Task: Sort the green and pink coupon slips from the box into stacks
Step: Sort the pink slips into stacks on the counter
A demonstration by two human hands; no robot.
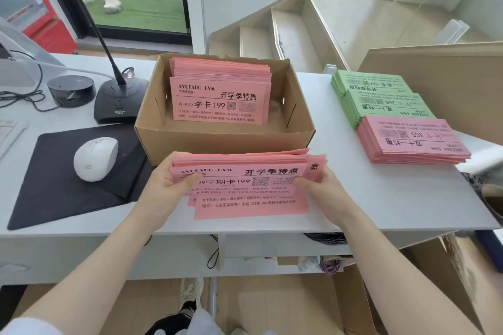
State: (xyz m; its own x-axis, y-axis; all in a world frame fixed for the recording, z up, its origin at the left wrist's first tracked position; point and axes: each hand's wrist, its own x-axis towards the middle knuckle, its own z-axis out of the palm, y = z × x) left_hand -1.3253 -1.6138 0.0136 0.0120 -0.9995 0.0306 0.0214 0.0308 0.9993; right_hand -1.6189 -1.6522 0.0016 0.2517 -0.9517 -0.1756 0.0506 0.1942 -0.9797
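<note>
A thick bundle of pink coupon slips [245, 182] is held just above the desk, in front of the cardboard box [223, 141]. My left hand [170, 185] grips its left end and my right hand [317, 185] grips its right end. The lower slips fan out unevenly below the bundle. Inside the box more pink slips [220, 95] lean against the back wall. At the right of the desk lie two green stacks [378, 95] and, nearer to me, a pink stack [411, 141].
A white mouse [95, 158] sits on a black pad [54, 193] at the left, behind it a desk microphone base [119, 100] and a black round device [71, 90]. A large cardboard sheet [441, 68] stands behind the stacks. The desk's front edge [245, 234] is close to my forearms.
</note>
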